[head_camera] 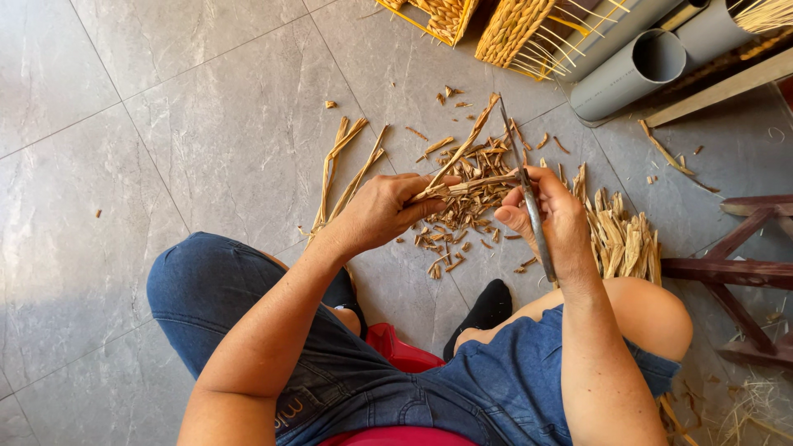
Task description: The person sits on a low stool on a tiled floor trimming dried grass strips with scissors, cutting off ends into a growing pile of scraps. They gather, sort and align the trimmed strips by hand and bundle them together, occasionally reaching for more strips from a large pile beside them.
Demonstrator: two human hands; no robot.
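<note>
My left hand (382,210) pinches a short bundle of dried straw-coloured stalks (462,185), held level above the floor. One long stalk (472,136) rises from the bundle toward the upper right. My right hand (552,221) grips a long thin metal blade (522,177) that crosses the right end of the bundle, its tip pointing away from me. Both hands hover over a heap of cut stalk bits (462,216) on the grey tiled floor.
Long stalks (340,169) lie left of the heap. A stack of cut stalk pieces (621,241) sits by my right knee. Woven baskets (505,29) and grey pipes (632,70) stand at the top right. A dark red wooden frame (735,268) is at the right.
</note>
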